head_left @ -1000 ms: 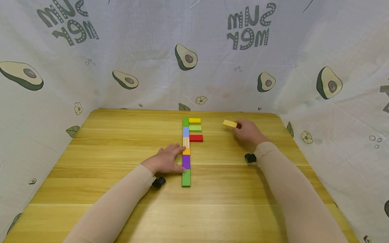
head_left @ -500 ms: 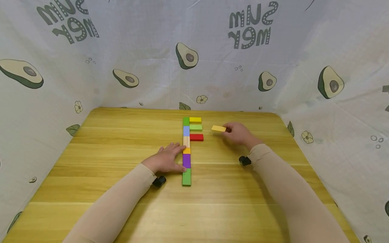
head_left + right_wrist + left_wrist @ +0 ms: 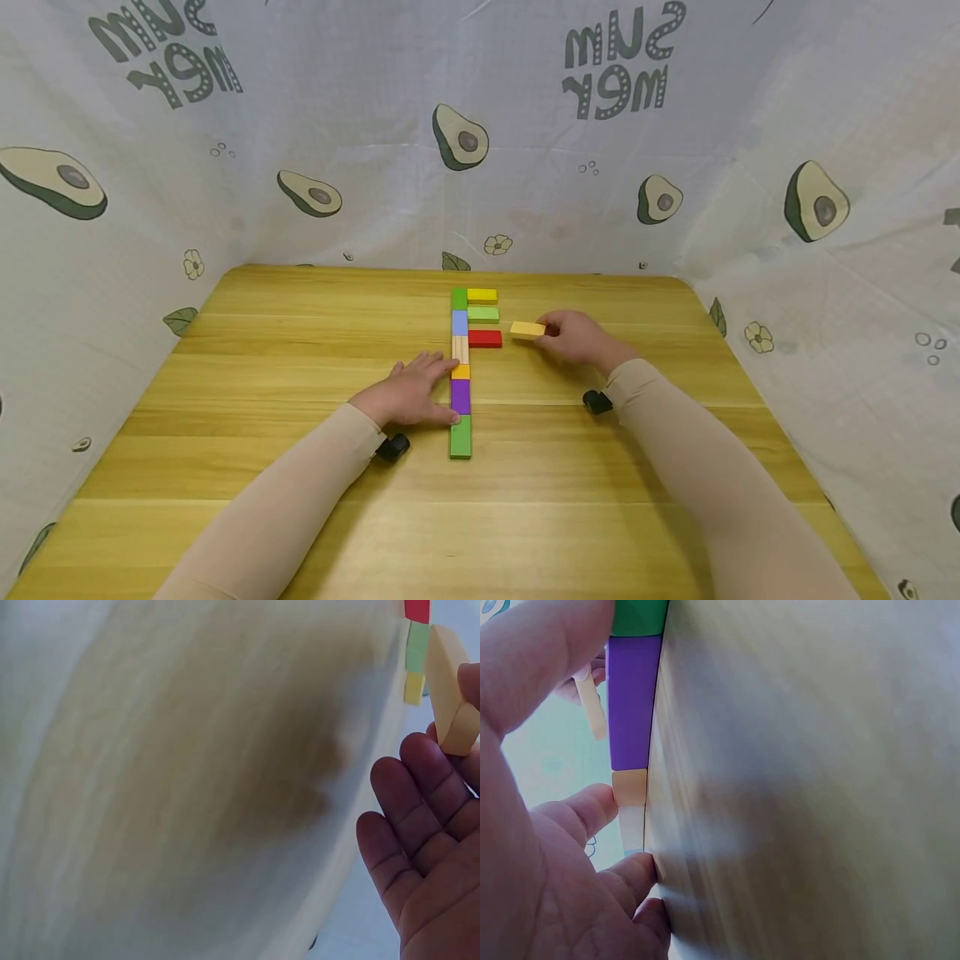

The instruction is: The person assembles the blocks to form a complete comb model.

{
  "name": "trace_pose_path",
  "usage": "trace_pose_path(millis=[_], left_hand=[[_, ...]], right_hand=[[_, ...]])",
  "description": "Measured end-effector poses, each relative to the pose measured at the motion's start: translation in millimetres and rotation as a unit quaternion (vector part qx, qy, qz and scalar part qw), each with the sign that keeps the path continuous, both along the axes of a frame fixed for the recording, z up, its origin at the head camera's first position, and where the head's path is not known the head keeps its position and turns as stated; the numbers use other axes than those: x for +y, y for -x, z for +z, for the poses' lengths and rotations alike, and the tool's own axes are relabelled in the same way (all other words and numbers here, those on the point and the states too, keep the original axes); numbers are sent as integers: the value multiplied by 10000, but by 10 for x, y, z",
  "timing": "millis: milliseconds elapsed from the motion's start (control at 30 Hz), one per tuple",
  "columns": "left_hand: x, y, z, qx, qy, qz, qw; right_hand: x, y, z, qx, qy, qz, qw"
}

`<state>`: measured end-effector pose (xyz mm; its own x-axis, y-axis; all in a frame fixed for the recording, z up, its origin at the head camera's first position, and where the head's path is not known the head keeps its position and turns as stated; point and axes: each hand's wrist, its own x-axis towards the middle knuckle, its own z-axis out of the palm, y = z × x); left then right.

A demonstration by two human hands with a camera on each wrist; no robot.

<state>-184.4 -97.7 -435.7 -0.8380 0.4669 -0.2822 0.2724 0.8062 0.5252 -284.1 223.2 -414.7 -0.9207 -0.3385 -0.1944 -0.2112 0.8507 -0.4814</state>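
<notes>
A column of coloured wooden blocks runs toward me down the table: green, blue, natural wood, orange, a purple block (image 3: 461, 397) and a larger green block (image 3: 461, 437). My left hand (image 3: 411, 392) lies beside it with fingers spread, its fingertips touching the column's left side. In the left wrist view a fingertip meets the orange block (image 3: 629, 787). My right hand (image 3: 577, 337) pinches a light orange block (image 3: 528, 331) by its right end, above the table and right of the red block (image 3: 485, 339). The right wrist view shows that block (image 3: 448, 690) between thumb and finger.
A yellow block (image 3: 482, 296) and a light green block (image 3: 483, 315) extend right from the column's far end, above the red one. Behind the wooden table (image 3: 300, 517) hangs a white cloth (image 3: 375, 100) printed with avocados; it also lines both sides.
My right hand has carried the light orange block leftward and nearer to me, bringing it close to the red block. The left hand has stayed in place against the column.
</notes>
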Motion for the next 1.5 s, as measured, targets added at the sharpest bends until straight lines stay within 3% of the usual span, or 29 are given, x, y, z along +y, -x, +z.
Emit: trace_pose_path(millis=[400,867,1500], left_hand=[[-5,1,-6,-11,-4,-1,10000],[-4,-14,-14,-20,-16,6,10000],[12,-13,8,-28,46,25,10000]], right_hand=[[5,-38,-45,-44,-7,169,9998],[10,-17,-109,-33,-10,41,10000],[24,-49,-70,39,55,226,9997]])
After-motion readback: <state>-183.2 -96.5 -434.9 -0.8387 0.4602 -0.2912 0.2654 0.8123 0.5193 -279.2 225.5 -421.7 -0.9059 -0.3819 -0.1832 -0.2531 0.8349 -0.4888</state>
